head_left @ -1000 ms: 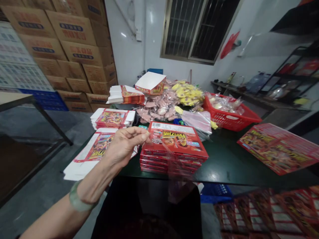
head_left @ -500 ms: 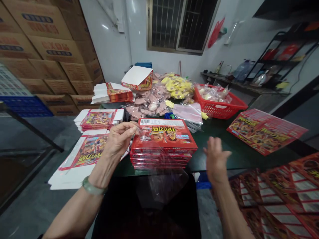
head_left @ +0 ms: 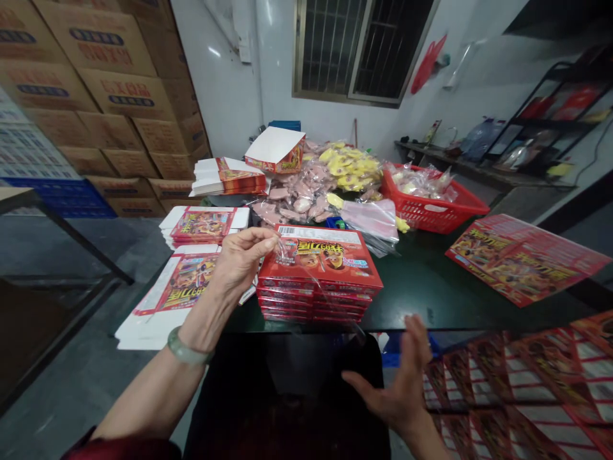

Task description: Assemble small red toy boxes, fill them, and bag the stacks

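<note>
1. Cartons (head_left: 110, 102) of brown cardboard rise along the left of my feed above blue crates (head_left: 62, 195), and a barred window (head_left: 359, 51) sits in the white wall ahead.
2. Dark green table (head_left: 421, 300) crosses the middle of my view. On it I can make out a red basket (head_left: 433, 207) of bagged goods, a heap of pink packets (head_left: 297, 207), yellow packets (head_left: 347, 166), flat red printed cards (head_left: 522, 259) and white-backed box blanks (head_left: 182, 294).
3. Stack of red boxes (head_left: 318, 275) sits close to the table's near edge. Its long axis runs left to right across my view, with a barcode at the top box's far left corner.
4. Clear plastic film (head_left: 311, 275) lies across the top of the stack and trails down over its near side, past the table edge.
5. Left hand (head_left: 242, 265), with a jade bangle (head_left: 186, 348) on its wrist, is the nearer one, at the stack's left end. Thumb and fingers are pinched together on the film, so the stack stretches away to the right of that grip. I cannot tell whether they touch the box.
6. Right hand (head_left: 395, 390) is open, fingers spread, below the table edge and well apart from the stack and film.
</note>
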Action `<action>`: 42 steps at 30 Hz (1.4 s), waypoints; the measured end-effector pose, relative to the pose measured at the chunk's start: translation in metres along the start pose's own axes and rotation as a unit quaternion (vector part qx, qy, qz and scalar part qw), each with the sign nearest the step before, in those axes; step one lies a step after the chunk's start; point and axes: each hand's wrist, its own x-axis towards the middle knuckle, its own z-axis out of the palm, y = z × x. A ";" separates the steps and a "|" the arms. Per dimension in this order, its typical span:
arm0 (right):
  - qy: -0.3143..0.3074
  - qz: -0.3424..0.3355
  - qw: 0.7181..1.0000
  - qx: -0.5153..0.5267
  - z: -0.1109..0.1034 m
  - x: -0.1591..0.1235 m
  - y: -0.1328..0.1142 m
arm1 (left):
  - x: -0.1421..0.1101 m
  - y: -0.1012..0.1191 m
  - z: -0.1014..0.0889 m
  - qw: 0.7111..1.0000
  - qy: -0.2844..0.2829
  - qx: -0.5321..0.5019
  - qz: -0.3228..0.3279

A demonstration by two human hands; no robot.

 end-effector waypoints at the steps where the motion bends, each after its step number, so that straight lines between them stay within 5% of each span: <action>1: -0.019 -0.018 0.999 -0.040 0.007 -0.009 -0.002 | 0.000 0.001 0.000 1.000 -0.003 0.004 0.000; 7: 0.075 0.027 0.994 -0.079 0.045 -0.006 -0.003 | -0.002 0.012 -0.003 0.999 -0.015 0.045 0.004; 13: 0.099 0.019 0.994 0.043 0.009 0.038 -0.007 | -0.011 0.024 -0.005 0.996 -0.012 0.084 0.025; 17: 0.084 0.110 0.985 0.098 -0.010 0.060 -0.005 | -0.015 0.031 0.001 0.993 -0.053 0.104 0.014; 21: 0.026 0.248 0.944 0.218 -0.008 0.080 0.002 | -0.017 0.033 0.008 0.994 -0.069 0.079 0.018; 25: 0.018 0.315 0.906 0.284 -0.004 0.088 0.008 | -0.019 0.036 0.007 0.995 -0.063 0.071 0.026; 36: -0.006 0.386 0.864 0.325 0.000 0.096 0.011 | -0.017 0.028 0.006 0.993 -0.032 0.103 0.052; 42: -0.007 0.371 0.876 0.307 -0.005 0.107 0.017 | -0.015 0.033 0.008 0.983 0.006 0.166 0.078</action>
